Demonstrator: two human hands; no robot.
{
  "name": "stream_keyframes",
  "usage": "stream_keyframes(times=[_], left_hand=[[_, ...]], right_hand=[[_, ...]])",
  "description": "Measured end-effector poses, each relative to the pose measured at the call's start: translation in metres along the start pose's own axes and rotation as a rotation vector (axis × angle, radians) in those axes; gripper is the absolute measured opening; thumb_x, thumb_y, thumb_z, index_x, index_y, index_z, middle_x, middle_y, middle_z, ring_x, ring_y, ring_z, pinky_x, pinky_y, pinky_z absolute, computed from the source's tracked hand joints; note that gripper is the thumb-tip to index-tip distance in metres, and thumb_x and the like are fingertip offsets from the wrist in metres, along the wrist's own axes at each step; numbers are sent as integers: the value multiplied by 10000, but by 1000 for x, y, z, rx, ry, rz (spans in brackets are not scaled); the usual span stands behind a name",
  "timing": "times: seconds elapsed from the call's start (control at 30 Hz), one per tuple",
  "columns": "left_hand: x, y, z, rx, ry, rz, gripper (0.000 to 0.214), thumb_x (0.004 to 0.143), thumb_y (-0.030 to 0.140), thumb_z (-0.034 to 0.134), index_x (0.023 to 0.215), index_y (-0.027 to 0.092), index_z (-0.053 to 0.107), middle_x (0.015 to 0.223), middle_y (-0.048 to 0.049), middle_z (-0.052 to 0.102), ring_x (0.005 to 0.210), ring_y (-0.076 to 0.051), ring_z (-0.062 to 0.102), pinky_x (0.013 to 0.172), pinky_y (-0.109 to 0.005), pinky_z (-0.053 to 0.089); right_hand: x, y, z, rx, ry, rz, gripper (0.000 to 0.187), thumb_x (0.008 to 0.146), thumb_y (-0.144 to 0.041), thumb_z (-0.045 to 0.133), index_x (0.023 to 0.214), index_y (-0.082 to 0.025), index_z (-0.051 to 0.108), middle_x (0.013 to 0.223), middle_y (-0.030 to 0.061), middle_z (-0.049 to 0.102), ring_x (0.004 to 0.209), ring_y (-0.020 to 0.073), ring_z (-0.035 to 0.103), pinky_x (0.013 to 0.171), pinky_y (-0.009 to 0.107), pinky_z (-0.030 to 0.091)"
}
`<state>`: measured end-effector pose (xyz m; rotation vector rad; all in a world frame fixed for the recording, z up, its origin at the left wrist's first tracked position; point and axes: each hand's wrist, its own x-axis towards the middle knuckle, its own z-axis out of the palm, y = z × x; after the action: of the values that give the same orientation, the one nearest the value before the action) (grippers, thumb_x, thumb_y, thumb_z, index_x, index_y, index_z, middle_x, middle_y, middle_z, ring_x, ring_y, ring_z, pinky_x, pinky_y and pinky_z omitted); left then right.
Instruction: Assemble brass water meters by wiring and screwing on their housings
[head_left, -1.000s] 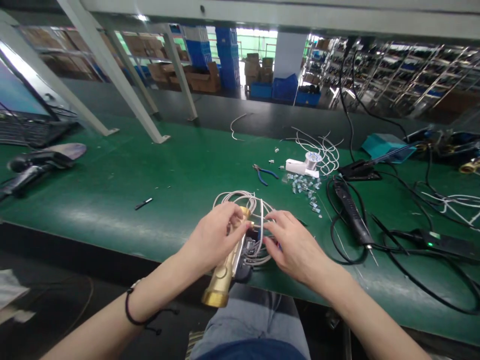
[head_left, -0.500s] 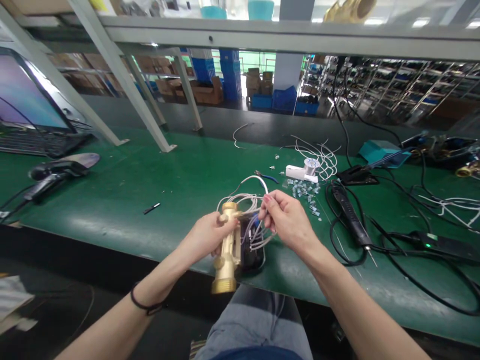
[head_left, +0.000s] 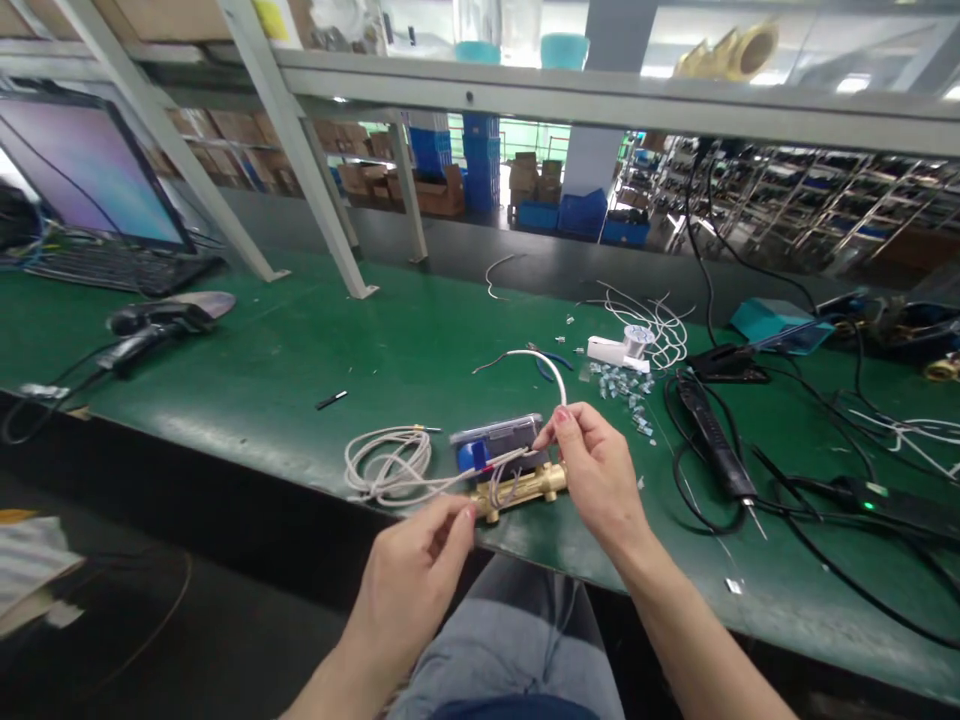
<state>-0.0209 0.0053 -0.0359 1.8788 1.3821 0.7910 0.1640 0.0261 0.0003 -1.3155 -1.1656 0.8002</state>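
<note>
A brass meter body [head_left: 525, 490] with a grey and blue electronic module [head_left: 495, 440] on top lies crosswise near the front edge of the green bench [head_left: 300, 350]. A coil of white cable [head_left: 386, 462] trails from it to the left. My right hand [head_left: 596, 475] is closed, pinching a white wire [head_left: 536, 360] that arcs up and away from the meter. My left hand [head_left: 416, 580] hovers just in front of the bench edge, fingers curled and its fingertips pinched by the thin wires at the meter's left end; whether it holds one I cannot make out.
Blue-handled cutters [head_left: 551, 358], a solder spool [head_left: 637, 340], several small clear connectors [head_left: 619, 385], loose white wires [head_left: 645, 310] and a black soldering iron [head_left: 720, 440] with cables lie to the right. A handheld scanner [head_left: 146, 325], keyboard and monitor [head_left: 82, 165] stand at the left.
The brass meter went from upright in my left hand to lying crosswise on the bench. My left hand let go and drew back. The cable coil now lies spread out to the left.
</note>
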Motion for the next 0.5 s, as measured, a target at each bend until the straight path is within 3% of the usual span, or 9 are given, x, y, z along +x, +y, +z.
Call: stream_keyframes(times=[0.07, 0.17, 0.23, 0.33, 0.5], left_hand=[[15, 4, -8, 204, 220, 294, 208, 883, 347, 483, 983, 226, 619, 904, -52, 646, 830, -210, 605, 762, -342, 485], [32, 6, -8, 510, 397, 459, 323, 829, 330, 573, 1120, 192, 564, 1135, -120, 578, 1073, -295, 510, 922, -450, 401], [36, 5, -6, 644, 334, 474, 244, 832, 338, 577, 1023, 186, 584, 1077, -109, 605, 1017, -291, 532, 885, -451, 395], [37, 2, -5, 727, 160, 518, 186, 905, 304, 473, 784, 194, 562, 788, -42, 626, 776, -223, 569, 786, -398, 396], [38, 2, -16, 653, 80, 391, 262, 918, 348, 451, 719, 198, 533, 705, -19, 598, 676, -184, 558, 633, -304, 393]], right_hand=[[-10, 4, -4, 65, 111, 19, 302, 902, -413, 448, 752, -184, 575, 755, 14, 640, 690, 117, 549, 659, 231, 423], [-26, 11, -10, 234, 232, 19, 227, 899, -396, 471, 829, -198, 558, 792, 12, 654, 773, 131, 589, 732, 257, 448], [-38, 17, -15, 322, 298, 1, 192, 893, -393, 496, 868, -210, 550, 776, 0, 646, 794, 137, 601, 769, 280, 458], [-61, 29, -23, 325, 343, 19, 189, 900, -393, 498, 881, -216, 560, 798, 3, 649, 845, 148, 619, 843, 307, 451], [-108, 59, -31, 130, 303, 65, 247, 904, -410, 476, 844, -202, 594, 895, 58, 698, 970, 192, 636, 871, 310, 471]])
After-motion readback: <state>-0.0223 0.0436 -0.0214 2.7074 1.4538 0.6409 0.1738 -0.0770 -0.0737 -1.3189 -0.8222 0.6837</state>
